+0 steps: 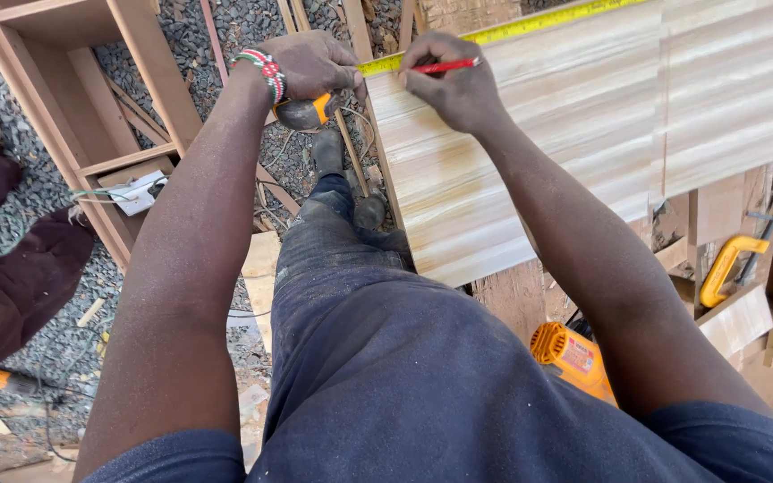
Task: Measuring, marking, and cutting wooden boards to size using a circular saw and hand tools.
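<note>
My left hand (310, 63) grips a tape measure case (304, 112), grey and orange, at the left end of a pale wooden board (530, 152). Its yellow tape (512, 31) runs along the board's far edge toward the upper right. My right hand (449, 85) holds a red pencil (445, 65) with its tip against the tape and the board's edge near the corner. A beaded wristband (266, 72) circles my left wrist.
A wooden cabinet frame (91, 98) lies on gravel at the left, with a white socket strip (136, 192) on it. Another person's dark red sleeves (11, 277) are at the far left. An orange power tool (574, 358) and a yellow-handled saw (726, 268) lie at the lower right.
</note>
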